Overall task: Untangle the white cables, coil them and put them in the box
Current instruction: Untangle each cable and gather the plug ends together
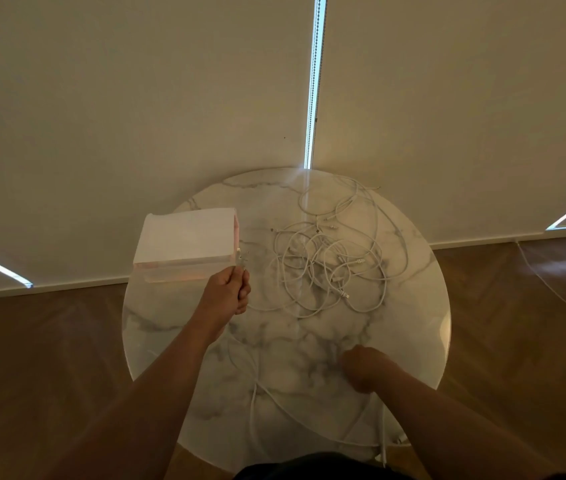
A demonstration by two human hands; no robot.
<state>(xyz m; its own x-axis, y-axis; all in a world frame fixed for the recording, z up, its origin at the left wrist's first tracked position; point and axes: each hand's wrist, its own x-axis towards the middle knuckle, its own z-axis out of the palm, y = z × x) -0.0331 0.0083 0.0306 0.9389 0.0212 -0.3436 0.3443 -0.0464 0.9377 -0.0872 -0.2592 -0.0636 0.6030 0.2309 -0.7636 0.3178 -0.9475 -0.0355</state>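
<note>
Several white cables (326,265): tangled heap, centre-right of frame, on the marble table (423,341).
Box (184,237): left of centre, just beside the heap.
Left hand (228,294): centre frame, by the box's near corner, fingers curled round the plug ends of one loose cable (255,403).
Right hand (361,370): lower right, fist curled, apparently gripping that cable's slack (strands lead into it).
Handling: light, limp, smooth-jacketed, probably springy when coiled. Best held near the plugs and pulled gently, so knots do not tighten.
</note>
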